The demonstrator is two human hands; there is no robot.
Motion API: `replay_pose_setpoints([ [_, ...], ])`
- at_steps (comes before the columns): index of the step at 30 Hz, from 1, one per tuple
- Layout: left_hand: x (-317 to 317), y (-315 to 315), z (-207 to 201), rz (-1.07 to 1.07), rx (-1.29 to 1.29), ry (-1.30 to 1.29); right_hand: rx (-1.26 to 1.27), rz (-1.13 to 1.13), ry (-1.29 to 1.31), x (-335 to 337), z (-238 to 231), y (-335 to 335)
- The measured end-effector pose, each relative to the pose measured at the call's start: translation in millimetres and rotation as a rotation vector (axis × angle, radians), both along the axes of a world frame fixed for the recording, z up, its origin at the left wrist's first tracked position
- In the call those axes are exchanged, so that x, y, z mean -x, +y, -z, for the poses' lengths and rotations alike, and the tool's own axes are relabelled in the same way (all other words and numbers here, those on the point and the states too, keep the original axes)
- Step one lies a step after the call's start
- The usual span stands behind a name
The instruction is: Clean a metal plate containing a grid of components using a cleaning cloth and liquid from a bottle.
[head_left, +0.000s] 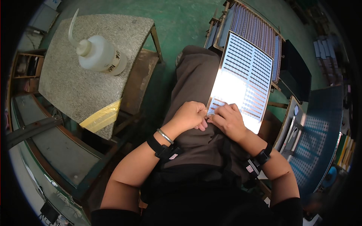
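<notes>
A thin, shiny panel with rows of small dark marks slants from my lap up to the rack ahead. Glare whitens its middle. At its near left corner both my hands meet, fingertips close together. My left hand is closed, thumb and fingers pinched beside that corner; whatever lies between them is hidden. My right hand has its fingers bent over the panel's near edge, and its fingertips are pinched at the corner.
Beyond the panel, a metal rack holds many upright panels. On the left, a stone-topped table carries a white squeeze bottle with a curved spout; yellow tape covers its near corner. Right stands a dark blue perforated board.
</notes>
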State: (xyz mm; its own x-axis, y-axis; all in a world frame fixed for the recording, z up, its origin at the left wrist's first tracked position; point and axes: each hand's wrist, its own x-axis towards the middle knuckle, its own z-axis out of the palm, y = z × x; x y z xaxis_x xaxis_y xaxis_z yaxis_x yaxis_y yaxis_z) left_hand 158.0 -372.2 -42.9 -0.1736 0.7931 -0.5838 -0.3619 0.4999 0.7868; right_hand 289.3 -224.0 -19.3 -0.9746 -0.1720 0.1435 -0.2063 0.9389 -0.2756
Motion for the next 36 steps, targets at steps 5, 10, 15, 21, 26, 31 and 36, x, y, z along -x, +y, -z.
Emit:
replay_pose_setpoints([
  [5, -0.2, -2.1, -1.0, 0.013, 0.012, -0.011, 0.006, 0.025, -0.021, -5.7, 0.0, -0.9],
  [10, -0.9, 0.5, 2.1, 0.014, 0.008, 0.024, 0.012, 0.029, -0.002, -0.3, 2.6, -2.3],
  [15, -1.7, -2.1, 0.8, 0.012, 0.003, 0.026, 0.021, 0.046, 0.011, -5.8, 1.2, -2.9],
  [21, -4.3, -0.7, 2.3, -0.013, 0.006, 0.04, 0.023, 0.039, 0.004, 0.7, 3.9, -4.7],
  [26, -2.1, -3.2, 2.0, 0.016, 0.004, 0.041, 0.001, 0.061, -0.025, -12.0, 0.1, -0.4],
  [31, -2.2, -2.2, 2.3, -0.007, -0.001, 0.042, 0.035, 0.041, -0.002, 0.4, 2.8, -4.8],
  [36, -1.7, -1.6, 0.2, 0.01, 0.006, 0.058, -0.017, 0.044, -0.039, -8.1, 0.4, 1.9],
])
